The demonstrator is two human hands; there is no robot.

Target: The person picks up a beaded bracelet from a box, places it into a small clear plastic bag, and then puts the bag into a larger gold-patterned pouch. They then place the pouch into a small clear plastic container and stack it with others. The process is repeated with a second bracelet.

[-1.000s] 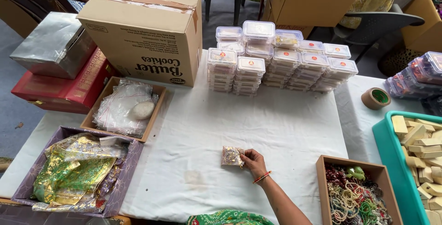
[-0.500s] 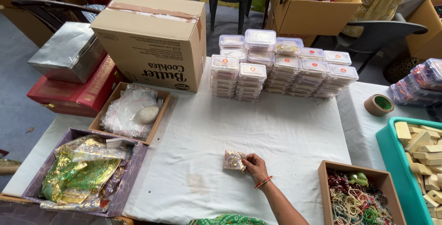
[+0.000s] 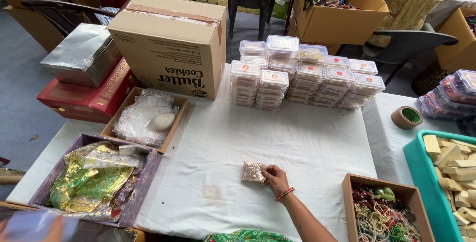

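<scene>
Sachet (image 3: 253, 171), small and glittery, clear plastic with pale bits inside, is lying flat on the white cloth of the desk (image 3: 297, 138), near its front edge and well apart from everything else. I am pinching its right edge with my right hand (image 3: 276, 178), fingertips closed narrow on the plastic, bangle at my wrist. My left hand (image 3: 52, 227) is blurring at the lower left corner, and I cannot tell what its grip is doing.

To my right a cardboard tray of beaded jewellery (image 3: 384, 212) is sitting just beside my forearm, and past it a teal crate of pale blocks (image 3: 453, 177). A roll of tape (image 3: 406, 117) is resting near the desk's far right. Behind the open cloth, stacks of small lidded plastic boxes (image 3: 302, 76) are standing in rows, with a big cardboard carton (image 3: 168, 44) to their left. On my left are a tray of clear bags (image 3: 145, 118) and a purple box of gold wrappers (image 3: 94, 182).

In my judgement, I am doing best by keeping the sachet flat and gripping lightly at the edge, so the contents are not bunching or spilling.
</scene>
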